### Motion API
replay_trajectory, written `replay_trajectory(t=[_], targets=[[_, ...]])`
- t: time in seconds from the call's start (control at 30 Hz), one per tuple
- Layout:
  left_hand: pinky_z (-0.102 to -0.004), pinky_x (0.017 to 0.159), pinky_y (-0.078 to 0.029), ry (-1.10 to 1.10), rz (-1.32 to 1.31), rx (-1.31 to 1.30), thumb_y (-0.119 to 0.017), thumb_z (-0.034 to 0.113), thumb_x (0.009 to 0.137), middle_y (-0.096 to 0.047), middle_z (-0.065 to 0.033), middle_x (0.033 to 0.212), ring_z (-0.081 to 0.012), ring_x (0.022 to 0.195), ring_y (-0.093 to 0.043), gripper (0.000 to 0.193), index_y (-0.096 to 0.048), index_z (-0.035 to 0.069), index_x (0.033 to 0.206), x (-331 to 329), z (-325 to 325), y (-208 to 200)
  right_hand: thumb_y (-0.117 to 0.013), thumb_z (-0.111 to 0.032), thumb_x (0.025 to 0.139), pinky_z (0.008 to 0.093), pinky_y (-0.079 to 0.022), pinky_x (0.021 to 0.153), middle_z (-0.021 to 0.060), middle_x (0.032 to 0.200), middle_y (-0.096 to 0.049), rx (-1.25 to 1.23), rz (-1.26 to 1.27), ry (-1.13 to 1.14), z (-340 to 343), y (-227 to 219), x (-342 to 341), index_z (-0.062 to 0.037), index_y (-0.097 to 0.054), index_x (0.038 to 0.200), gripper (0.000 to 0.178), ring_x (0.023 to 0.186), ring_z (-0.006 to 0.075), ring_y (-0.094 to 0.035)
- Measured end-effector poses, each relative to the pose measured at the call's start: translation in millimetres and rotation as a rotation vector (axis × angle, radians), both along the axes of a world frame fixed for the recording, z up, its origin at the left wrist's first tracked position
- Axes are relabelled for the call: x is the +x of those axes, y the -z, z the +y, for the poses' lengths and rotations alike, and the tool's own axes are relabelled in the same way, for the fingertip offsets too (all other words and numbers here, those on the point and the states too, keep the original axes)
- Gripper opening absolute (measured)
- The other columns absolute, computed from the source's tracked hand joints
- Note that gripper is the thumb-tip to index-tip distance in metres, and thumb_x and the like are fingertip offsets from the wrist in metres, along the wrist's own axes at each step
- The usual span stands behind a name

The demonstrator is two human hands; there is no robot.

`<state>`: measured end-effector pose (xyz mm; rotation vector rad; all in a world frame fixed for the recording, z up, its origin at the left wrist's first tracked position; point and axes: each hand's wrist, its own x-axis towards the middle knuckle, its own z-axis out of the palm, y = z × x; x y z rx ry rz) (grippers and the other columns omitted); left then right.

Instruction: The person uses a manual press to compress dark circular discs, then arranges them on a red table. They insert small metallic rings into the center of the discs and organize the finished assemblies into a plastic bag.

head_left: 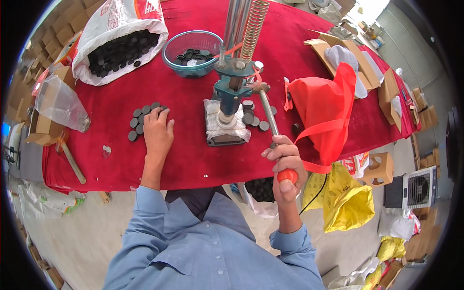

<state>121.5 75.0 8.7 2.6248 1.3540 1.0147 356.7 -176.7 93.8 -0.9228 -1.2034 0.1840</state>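
Observation:
My right hand [288,162] is wrapped round the lower end of a metal press lever [268,113], beside its red ball knob [287,175]. The lever runs up to a green hand press [233,92] with a steel column and a coil spring. Under its ram lies a base wrapped in clear plastic [215,126]. My left hand [158,130] reaches over a cluster of black round discs [140,121], its bent fingers touching the far ones and its thumb apart. What lies under those fingertips is hidden. More discs [249,118] sit right of the base.
Behind stand a blue-green basin [166,60] with black and pale pieces and a white sack [79,63] full of black discs. A hammer [72,162] lies at left. On the right are a red bag [321,101], a cutter knife [288,94] and an open carton [316,46].

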Motion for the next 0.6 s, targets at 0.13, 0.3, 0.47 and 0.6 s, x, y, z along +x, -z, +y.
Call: replay_trajectory(t=[0.13,0.3,0.47,0.6], targets=[[-0.0444,0.095,-0.052,0.022,0.008,-0.027,-0.076,0.009,0.092,-0.065,-0.0119,0.129,-0.0337,0.111,-0.061,0.037,-0.074,0.007,0.129,-18,3,9,-0.064,-0.054,0.1,0.0518,-0.048,0.101,0.0151,0.098,-0.067,-0.044,-0.032,-0.03,1,-12,6,-0.0053,-0.06,0.088,0.05,0.115,0.037,-0.062],[-0.0453,0.094,-0.053,-0.015,0.046,0.007,-0.076,0.009,0.092,-0.069,-0.0118,0.12,-0.0331,0.106,-0.062,0.038,-0.074,0.007,0.13,-14,1,6,-0.065,-0.05,0.098,0.0503,-0.05,0.098,0.0149,0.095,-0.066,-0.033,-0.052,-0.065,6,-27,11,-0.0049,-0.06,0.088,0.047,0.112,0.0368,-0.063],[-0.0448,0.092,-0.054,-0.006,0.008,-0.103,-0.077,0.008,0.091,-0.071,-0.0129,0.116,-0.0336,0.105,-0.064,0.037,-0.074,0.006,0.128,-23,-8,2,-0.063,-0.052,0.101,0.0512,-0.048,0.102,0.0155,0.098,-0.067,0.002,-0.032,-0.026,1,1,2,-0.0051,-0.061,0.09,0.048,0.116,0.0376,-0.063],[-0.0423,0.082,-0.057,-0.001,-0.139,-0.192,-0.08,0.01,0.09,-0.072,-0.0143,0.114,-0.0311,0.094,-0.069,0.036,-0.073,0.004,0.125,-32,-16,14,-0.064,-0.052,0.1,0.05,-0.049,0.099,0.0152,0.096,-0.066,-0.019,-0.057,-0.011,0,-9,4,-0.0042,-0.061,0.088,0.049,0.114,0.0366,-0.064]])
